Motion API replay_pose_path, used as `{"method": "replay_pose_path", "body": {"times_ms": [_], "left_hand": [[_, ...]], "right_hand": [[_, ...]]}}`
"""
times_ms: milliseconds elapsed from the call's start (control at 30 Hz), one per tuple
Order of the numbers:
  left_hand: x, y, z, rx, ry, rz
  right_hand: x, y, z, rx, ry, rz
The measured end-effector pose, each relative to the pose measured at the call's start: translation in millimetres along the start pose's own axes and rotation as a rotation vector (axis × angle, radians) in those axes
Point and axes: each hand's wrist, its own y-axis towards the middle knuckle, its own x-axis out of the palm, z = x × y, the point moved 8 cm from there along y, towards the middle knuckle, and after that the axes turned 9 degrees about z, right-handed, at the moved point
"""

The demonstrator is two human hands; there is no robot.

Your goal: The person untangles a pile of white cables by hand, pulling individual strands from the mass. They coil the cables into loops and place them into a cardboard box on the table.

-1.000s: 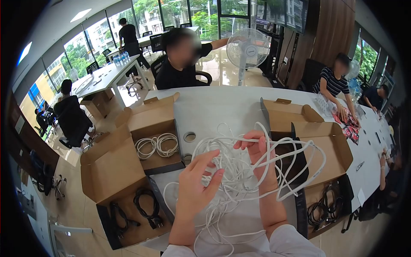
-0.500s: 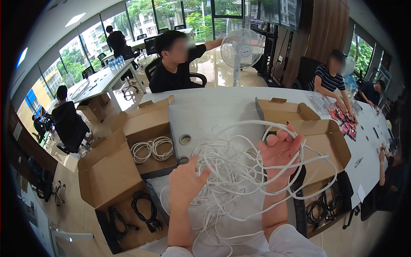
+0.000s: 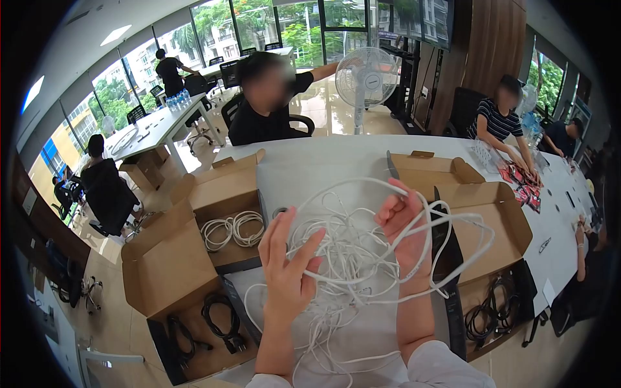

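A loose tangle of white cable lies on the table in front of me, with loops rising between my hands. My right hand, palm up, has its fingers curled round a strand, and wide loops hang over the wrist and out to the right. To the left of the tangle is my left hand, thumb and fingers apart. A strand of the raised loop runs right by its fingertips, and another passes below the thumb. More strands trail down toward me between my forearms.
At left, one cardboard box holds coiled white cables; a nearer one has black power cords. Open boxes at right include one with black cables. A person sits across the table near a white fan; another handles red packets.
My left hand has risen and its fingers have spread. My right hand has shifted slightly left and curled more, and the raised loops have moved left with it.
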Motion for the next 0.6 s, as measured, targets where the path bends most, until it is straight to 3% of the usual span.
{"method": "replay_pose_path", "body": {"times_ms": [67,133,233,367,433,467,500,533,600], "left_hand": [[-5,-4,-5,-0.001,-0.113,0.071],[-6,-21,-33,-0.322,-0.24,0.059],[1,-43,-67,-0.791,-0.49,-0.022],[7,-71,-73,-1.248,-1.133,-0.302],[-4,-63,-50,-0.957,-1.397,-0.416],[-14,-66,-58,-0.853,-1.471,-0.24],[-20,-77,-65,-1.157,-1.729,-0.147],[-25,-46,-39,-1.006,-2.055,-0.246],[-20,-30,-43,-1.074,-2.05,0.029]], "right_hand": [[-9,3,16,0.149,-0.082,-0.15],[-9,9,31,0.251,-0.253,-0.262],[-10,0,44,0.314,-1.124,-0.297],[-79,6,113,-0.24,-1.502,-0.805],[-79,11,138,-0.348,-1.793,-0.905],[-39,-7,106,-0.634,-1.607,-0.8],[-39,2,113,-0.402,-1.591,-0.696],[-39,6,126,-0.447,-1.624,-0.697],[-18,8,100,-0.641,-1.413,-0.438]]}}
